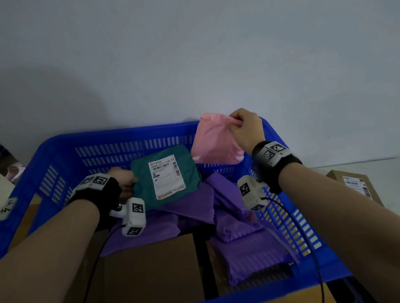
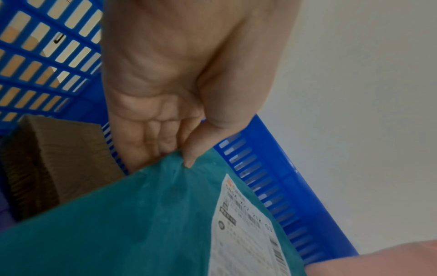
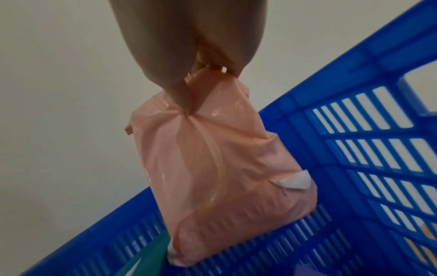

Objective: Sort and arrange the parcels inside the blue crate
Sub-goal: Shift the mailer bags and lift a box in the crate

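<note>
A blue slotted crate (image 1: 124, 136) fills the lower head view. My left hand (image 1: 124, 179) pinches the left edge of a teal parcel (image 1: 145, 184) with a white shipping label, held up inside the crate; thumb and fingers (image 2: 189, 155) clamp its corner (image 2: 141, 214). My right hand (image 1: 245, 130) grips the bunched top of a pink plastic parcel (image 1: 213, 141) and holds it above the crate's far right corner. In the right wrist view the pink parcel (image 3: 220, 168) hangs from the fingers (image 3: 175, 87) against the crate wall (image 3: 354, 168).
Several purple parcels (image 1: 232, 219) and brown cardboard boxes (image 1: 149, 269) lie in the crate bottom. Another labelled cardboard box (image 1: 356, 185) sits outside on the right. A plain wall stands right behind the crate. Items lie at the far left (image 1: 1, 175).
</note>
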A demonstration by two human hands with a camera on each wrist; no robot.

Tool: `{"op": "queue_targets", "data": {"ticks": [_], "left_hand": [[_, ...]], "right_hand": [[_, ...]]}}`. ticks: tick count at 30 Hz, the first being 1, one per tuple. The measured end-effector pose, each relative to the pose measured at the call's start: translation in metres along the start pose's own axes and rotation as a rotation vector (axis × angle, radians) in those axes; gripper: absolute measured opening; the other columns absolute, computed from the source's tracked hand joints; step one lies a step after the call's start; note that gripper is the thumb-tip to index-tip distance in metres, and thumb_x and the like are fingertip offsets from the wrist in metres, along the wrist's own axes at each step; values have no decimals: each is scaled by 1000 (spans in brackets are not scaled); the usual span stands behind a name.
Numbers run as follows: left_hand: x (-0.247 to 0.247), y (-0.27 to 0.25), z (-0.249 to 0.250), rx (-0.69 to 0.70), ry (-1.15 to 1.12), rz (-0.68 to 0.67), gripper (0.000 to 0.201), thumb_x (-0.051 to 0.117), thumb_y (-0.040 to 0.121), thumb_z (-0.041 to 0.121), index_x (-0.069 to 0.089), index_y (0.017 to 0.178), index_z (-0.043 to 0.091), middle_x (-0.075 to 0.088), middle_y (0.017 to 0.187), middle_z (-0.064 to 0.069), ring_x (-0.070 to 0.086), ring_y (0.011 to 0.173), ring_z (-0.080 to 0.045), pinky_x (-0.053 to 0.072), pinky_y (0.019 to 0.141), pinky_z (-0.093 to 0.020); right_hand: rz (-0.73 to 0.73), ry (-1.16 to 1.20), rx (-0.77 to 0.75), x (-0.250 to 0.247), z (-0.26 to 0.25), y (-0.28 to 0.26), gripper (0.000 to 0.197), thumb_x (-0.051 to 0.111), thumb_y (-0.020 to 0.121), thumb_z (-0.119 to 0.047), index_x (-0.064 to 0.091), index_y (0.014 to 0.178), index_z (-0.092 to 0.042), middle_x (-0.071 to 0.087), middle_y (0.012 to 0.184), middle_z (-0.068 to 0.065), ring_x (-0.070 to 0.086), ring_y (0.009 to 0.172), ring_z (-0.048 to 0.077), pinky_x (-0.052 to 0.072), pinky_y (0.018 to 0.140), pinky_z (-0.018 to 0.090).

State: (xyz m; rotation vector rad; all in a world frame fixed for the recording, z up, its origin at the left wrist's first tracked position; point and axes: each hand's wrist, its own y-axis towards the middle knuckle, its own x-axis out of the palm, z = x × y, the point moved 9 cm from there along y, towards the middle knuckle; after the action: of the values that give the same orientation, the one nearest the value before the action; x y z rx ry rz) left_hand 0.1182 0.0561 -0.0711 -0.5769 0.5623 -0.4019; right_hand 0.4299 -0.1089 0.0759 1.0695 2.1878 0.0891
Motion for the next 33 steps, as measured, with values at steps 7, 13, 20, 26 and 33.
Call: {"op": "queue_targets", "data": {"ticks": [7, 13, 20, 26, 33], "left_hand": [[-6, -3, -5, -29, 98, 8, 22, 56, 86, -5, 56, 107, -11, 63, 90, -23, 62, 78, -35, 54, 72, -47], [-7, -4, -11, -23, 65, -2, 25, 59, 88, 0, 57, 111, -11, 64, 105, -22, 61, 91, -35, 51, 85, -45], [19, -11, -6, 36, -132, -101, 12, 57, 91, 0, 60, 102, -2, 63, 117, -22, 61, 91, -29, 49, 73, -38], [21, -1, -18, 23, -150, -99, 35, 56, 92, 2, 54, 126, -2, 60, 125, -21, 60, 104, -30, 47, 83, -36], [38, 10, -31, -22, -103, -124, 28, 56, 92, 2, 58, 119, -5, 60, 124, -22, 59, 112, -33, 49, 93, -41]], "right_hand": [[84, -28, -44, -2, -20, -6, 13, 54, 88, -8, 65, 93, -10, 62, 81, -5, 56, 77, 13, 44, 67, 24], [97, 77, -49, 3, -21, -11, 12, 58, 84, -4, 63, 81, -14, 59, 69, -9, 54, 68, 11, 47, 63, 24], [-140, 235, -68, 60, -25, -49, 12, 64, 77, 8, 69, 79, -3, 68, 83, 4, 63, 80, 17, 51, 71, 16], [-494, 275, 14, 100, -8, -83, 23, 75, 71, 6, 64, 67, -14, 65, 104, 10, 58, 97, 13, 43, 71, -2], [-608, 152, 62, 128, 22, -111, 24, 79, 66, 6, 65, 72, -12, 61, 115, 18, 55, 98, 15, 39, 69, -5]]}}
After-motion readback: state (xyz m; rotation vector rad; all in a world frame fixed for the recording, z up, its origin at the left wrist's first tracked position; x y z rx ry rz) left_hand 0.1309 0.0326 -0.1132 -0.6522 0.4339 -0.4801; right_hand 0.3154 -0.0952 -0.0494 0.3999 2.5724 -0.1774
